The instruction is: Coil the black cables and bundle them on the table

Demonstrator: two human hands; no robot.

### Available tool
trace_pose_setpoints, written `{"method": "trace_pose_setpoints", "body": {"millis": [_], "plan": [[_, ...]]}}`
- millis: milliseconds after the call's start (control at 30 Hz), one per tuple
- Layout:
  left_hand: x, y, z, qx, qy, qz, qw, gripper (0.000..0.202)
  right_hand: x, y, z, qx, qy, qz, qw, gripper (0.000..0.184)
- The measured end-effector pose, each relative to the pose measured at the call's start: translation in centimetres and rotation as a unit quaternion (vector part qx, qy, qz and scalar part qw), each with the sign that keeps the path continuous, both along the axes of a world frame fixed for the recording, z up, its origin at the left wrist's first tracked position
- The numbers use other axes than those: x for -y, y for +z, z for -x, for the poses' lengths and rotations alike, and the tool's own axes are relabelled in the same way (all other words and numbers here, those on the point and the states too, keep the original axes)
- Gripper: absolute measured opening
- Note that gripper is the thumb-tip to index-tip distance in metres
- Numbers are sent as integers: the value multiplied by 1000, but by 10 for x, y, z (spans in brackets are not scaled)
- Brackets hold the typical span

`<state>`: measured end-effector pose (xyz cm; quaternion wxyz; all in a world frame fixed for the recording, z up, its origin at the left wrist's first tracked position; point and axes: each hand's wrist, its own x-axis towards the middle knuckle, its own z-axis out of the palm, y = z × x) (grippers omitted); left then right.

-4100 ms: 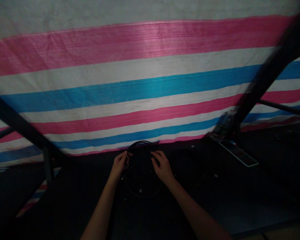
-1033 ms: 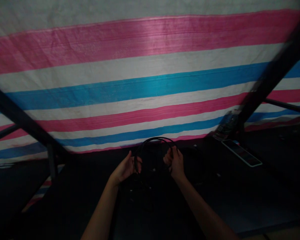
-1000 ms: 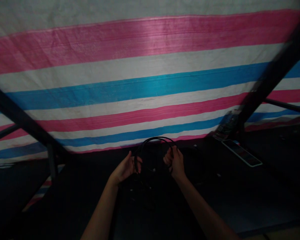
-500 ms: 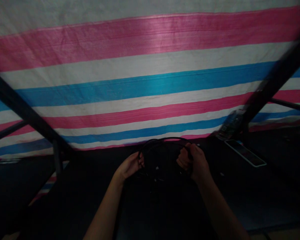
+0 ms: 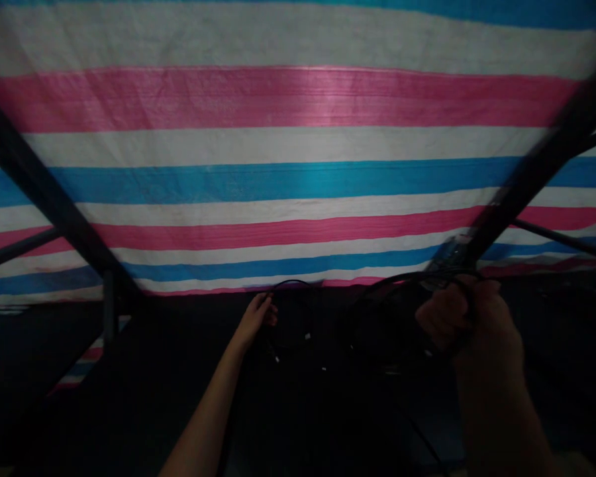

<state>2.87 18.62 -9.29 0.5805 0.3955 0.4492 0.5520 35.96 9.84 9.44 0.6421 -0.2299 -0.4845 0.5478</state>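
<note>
My right hand (image 5: pixel 464 315) is raised at the right, closed around a coil of black cable (image 5: pixel 402 291) that hangs below and to its left. My left hand (image 5: pixel 258 317) rests lower on the dark table, fingers curled against a second black cable loop (image 5: pixel 291 286) with small pale connectors (image 5: pixel 306 337) lying near it. It is too dark to see the rest of the cables on the table.
A pink, white and blue striped tarp (image 5: pixel 298 172) fills the background. Dark metal frame bars cross at the left (image 5: pixel 44 199) and right (image 5: pixel 541 165). A water bottle (image 5: pixel 449 253) stands by the right bar. The table top (image 5: pixel 129 397) is black and dim.
My right hand has lifted a cable coil away to the right and up, closer to the camera. My left hand stayed down at the other loop. The view tilted slightly.
</note>
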Motion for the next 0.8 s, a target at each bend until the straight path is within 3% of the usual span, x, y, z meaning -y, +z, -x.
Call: {"method": "trace_pose_setpoints", "body": {"millis": [167,267,333,433,567,633,800], "plan": [[1,4,-4,-74,152,-91,981,29,-10,-18,15,18,58,68,996,47],[10,14,-12,-118,177,-162,964,23,-21,-42,38,59,123,126,983,46],[17,18,-21,-93,125,-158,975,30,-31,-62,56,104,184,183,960,45],[26,16,-36,45,-22,-49,998,52,-50,-99,80,173,245,279,912,46],[26,3,-40,120,-255,85,956,69,-72,-149,96,203,244,309,897,46],[23,-3,-34,99,-293,127,942,65,-77,-169,98,217,248,319,889,46],[18,-7,-20,-21,-261,154,953,47,-71,-192,100,245,282,326,868,40]]}}
